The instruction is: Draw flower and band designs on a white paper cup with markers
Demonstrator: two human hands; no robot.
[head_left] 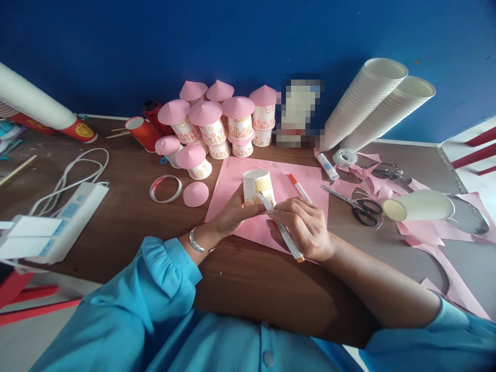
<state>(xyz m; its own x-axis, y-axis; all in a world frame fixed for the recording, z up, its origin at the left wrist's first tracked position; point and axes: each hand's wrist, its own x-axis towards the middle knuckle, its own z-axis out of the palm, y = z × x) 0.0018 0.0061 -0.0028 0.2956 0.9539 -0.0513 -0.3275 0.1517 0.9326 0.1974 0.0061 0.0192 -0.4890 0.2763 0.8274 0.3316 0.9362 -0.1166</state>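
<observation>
My left hand [231, 213] grips an upside-down white paper cup [257, 186] that stands on a pink paper sheet [310, 194]; the cup bears a yellow grid patch and small drawn shapes. My right hand [302, 227] is closed on a white marker with an orange end [284, 235], its tip touching the cup's side. A second orange-capped marker [299, 187] lies on the pink sheet just behind my right hand.
Several decorated cups with pink cone lids [217, 124] are piled at the back. A loose pink cone [196, 194] and a tape ring [166, 188] lie left. Scissors [358, 206], a glue stick [327, 166], tape [345, 157], stacked white cups [372, 103], pink scraps and a power strip [58, 222] surround.
</observation>
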